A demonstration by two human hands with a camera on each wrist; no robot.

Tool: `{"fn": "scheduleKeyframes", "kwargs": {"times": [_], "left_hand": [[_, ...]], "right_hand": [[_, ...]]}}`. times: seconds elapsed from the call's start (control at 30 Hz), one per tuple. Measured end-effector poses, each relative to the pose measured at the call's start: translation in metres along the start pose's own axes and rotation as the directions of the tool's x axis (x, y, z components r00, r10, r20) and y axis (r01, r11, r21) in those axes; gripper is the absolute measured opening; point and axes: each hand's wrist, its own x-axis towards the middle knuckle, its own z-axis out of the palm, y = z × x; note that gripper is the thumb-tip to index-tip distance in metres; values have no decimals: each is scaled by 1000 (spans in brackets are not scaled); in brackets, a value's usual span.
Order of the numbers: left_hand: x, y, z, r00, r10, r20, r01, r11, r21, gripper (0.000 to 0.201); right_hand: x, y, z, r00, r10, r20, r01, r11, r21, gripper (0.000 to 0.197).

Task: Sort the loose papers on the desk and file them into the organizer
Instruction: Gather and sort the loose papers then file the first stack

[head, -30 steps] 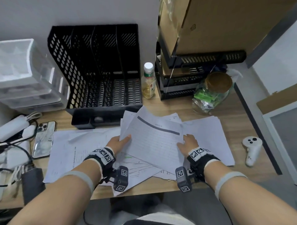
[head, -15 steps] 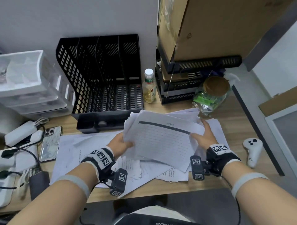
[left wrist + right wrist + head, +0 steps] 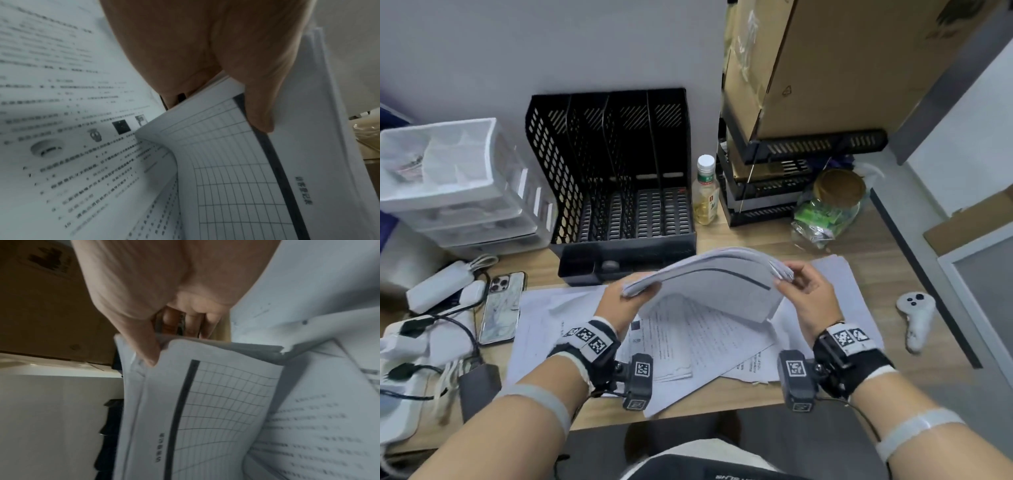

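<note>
Lifted clear of the desk [image 3: 914,240] since a moment ago, the stack of papers [image 3: 709,277] now arches between both hands in front of the black organizer [image 3: 571,171], where earlier it lay nearly flat on the scattered sheets. The left hand [image 3: 619,299] pinches the stack's left edge, thumb on top and fingers beneath; in the left wrist view the thumb [image 3: 252,91] presses beside a dark printed bar on the top sheet. The right hand [image 3: 806,294] pinches the right edge the same way, its thumb [image 3: 141,344] over the corner. That top sheet carries a ruled grid under the dark bar and a short line of Chinese characters above it, too blurred to read.

Beneath, loose sheets [image 3: 688,342] stay spread on the wood; one shows numbered lines of Chinese text with small pictures, including a round detector and a mask, and a visible number 10. The organizer's slots stand upright against the wall. Beside it stands a small bottle [image 3: 705,192] with a green label I cannot read. A phone [image 3: 501,308] lies at left, a white controller [image 3: 916,317] at right.
</note>
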Motion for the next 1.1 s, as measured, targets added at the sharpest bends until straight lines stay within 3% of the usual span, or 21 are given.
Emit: {"fn": "scheduleKeyframes", "kwargs": {"times": [0.07, 0.2, 0.3, 0.43, 0.53, 0.63, 0.73, 0.8, 0.87, 0.93, 1.03, 1.1], "left_hand": [[1, -3, 4, 997, -70, -28, 70, 997, -19, 43], [2, 2, 7, 994, -65, -92, 53, 990, -131, 40], [0, 1, 2, 996, -71, -48, 60, 979, -195, 39], [-5, -10, 3, 995, -89, 36, 94, 981, -172, 40], [-6, -7, 6, 991, -131, 4, 128, 966, -226, 38], [-3, -9, 10, 992, -127, 15, 128, 969, -211, 44], [-2, -14, 22, 981, -194, 30, 196, 958, -211, 54], [2, -10, 25, 977, -210, -42, 204, 973, -109, 50], [7, -3, 23, 959, -250, -135, 255, 967, 25, 40], [11, 6, 18, 948, -285, -142, 296, 953, 63, 33], [10, 24, 7, 962, -244, -126, 255, 963, 84, 34], [4, 39, -2, 968, -225, -110, 227, 974, 13, 30]], "right_hand": [[-3, 11, 2, 999, 48, 2, -48, 999, 9, 23], [-8, 13, 4, 997, 47, 55, -42, 995, -86, 32], [-11, 16, 5, 996, -4, 91, 21, 981, -192, 28], [-10, 25, 10, 994, 74, 81, -51, 965, -258, 26], [-5, 20, 10, 991, 103, 79, -86, 977, -196, 19], [-1, 22, 5, 981, 179, 80, -163, 972, -170, 22], [1, 32, 3, 936, 334, 109, -275, 889, -366, 18], [7, 29, 4, 907, 416, 69, -349, 831, -433, 11], [17, 22, 5, 904, 427, 4, -394, 838, -377, 6], [30, 14, 5, 932, 362, -9, -340, 865, -368, 16], [47, -11, 9, 968, 240, 74, -162, 821, -548, 8], [63, -33, 11, 983, 153, 106, -61, 800, -597, 17]]}}
